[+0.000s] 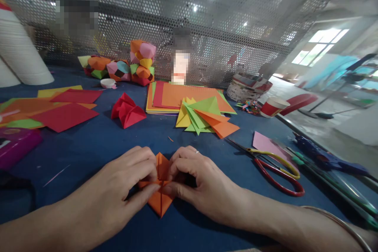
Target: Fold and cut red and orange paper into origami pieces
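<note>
A folded orange origami paper [161, 204] lies on the blue table between my hands, its corners pointing away from me and toward me. My left hand [134, 177] pinches its left side with thumb and fingers. On the right side my right hand [191, 177] pinches it too, thumb tip close to the centre crease. The fingers partly cover the side corners. Beyond my hands stands a red folded paper piece [127, 112]. Folded yellow, green and orange pieces [206, 114] rest in a pile farther right.
Scissors [277, 165] lie at the right, beside a pink paper [271, 145] and a blue glue gun [325, 153]. Coloured sheets [65, 116] are spread at the left. Behind are a paper stack [168, 94], paper balls [141, 63] and a paper cup [274, 106].
</note>
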Motion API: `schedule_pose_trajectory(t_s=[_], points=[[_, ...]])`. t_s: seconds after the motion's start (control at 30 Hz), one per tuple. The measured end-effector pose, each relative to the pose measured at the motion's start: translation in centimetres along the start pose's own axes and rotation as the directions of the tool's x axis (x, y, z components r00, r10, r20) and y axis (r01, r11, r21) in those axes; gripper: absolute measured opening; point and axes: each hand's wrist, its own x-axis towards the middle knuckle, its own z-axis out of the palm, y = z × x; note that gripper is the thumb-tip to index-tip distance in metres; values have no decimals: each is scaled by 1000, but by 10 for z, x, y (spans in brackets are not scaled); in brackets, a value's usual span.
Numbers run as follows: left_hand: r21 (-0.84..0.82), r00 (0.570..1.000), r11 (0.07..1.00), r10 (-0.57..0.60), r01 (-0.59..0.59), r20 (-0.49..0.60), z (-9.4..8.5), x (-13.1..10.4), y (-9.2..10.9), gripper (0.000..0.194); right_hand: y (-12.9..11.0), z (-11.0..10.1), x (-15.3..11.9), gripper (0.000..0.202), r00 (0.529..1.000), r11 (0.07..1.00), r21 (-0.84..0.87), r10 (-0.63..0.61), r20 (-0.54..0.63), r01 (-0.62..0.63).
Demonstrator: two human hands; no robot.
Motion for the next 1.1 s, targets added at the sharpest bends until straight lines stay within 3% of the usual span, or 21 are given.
schedule_pose_trajectory(t_s=[0.43, 0.83, 0.97, 1.1], points=[[5, 1000, 1000, 23, -23, -19, 2, -3, -2, 19, -6, 4, 1, 22, 998, 999, 17, 44, -39, -43], [150, 993, 986, 83, -69, -85, 6, -4, 2, 21, -9, 4, 1, 25, 993, 993, -33, 114, -39, -115], [310, 961, 942, 197, -131, -194, 6, -4, 2, 15, -11, 4, 2, 24, 989, 986, -72, 147, -35, -149], [458, 903, 839, 402, -295, -155, 9, -11, 0, 29, -9, 5, 1, 24, 992, 991, -57, 119, -41, -121]])
